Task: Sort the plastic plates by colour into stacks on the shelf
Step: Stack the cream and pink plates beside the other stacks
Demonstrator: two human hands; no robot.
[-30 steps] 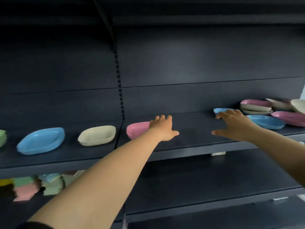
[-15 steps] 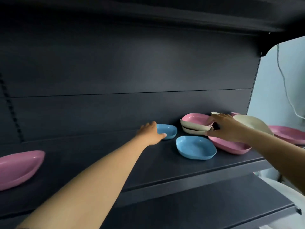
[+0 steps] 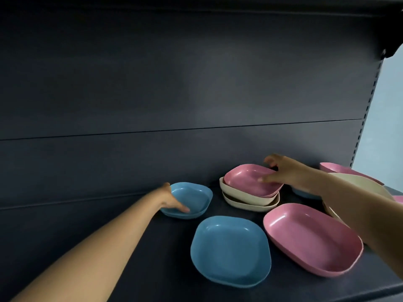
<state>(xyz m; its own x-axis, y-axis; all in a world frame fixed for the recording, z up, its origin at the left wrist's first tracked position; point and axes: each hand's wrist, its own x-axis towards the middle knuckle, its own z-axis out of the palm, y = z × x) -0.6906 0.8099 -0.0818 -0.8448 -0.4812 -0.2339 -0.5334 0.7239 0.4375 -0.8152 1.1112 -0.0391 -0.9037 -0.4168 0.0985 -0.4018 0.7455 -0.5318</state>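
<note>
Nearest me, at lower centre, a blue plate (image 3: 231,251) lies flat on the shelf (image 3: 152,269), with a big pink plate (image 3: 314,240) just right of it. Further in, my left hand (image 3: 172,200) grips the rim of the far blue plate (image 3: 192,200), thumb inside the bowl. At centre right my right hand (image 3: 281,173) pinches the pink top plate (image 3: 250,179) off the cream plates (image 3: 248,198) beneath. I'd say we're mid-pick on both: next, lift each clear, then set blue on blue and pink on pink without dragging the cream ones along.
</note>
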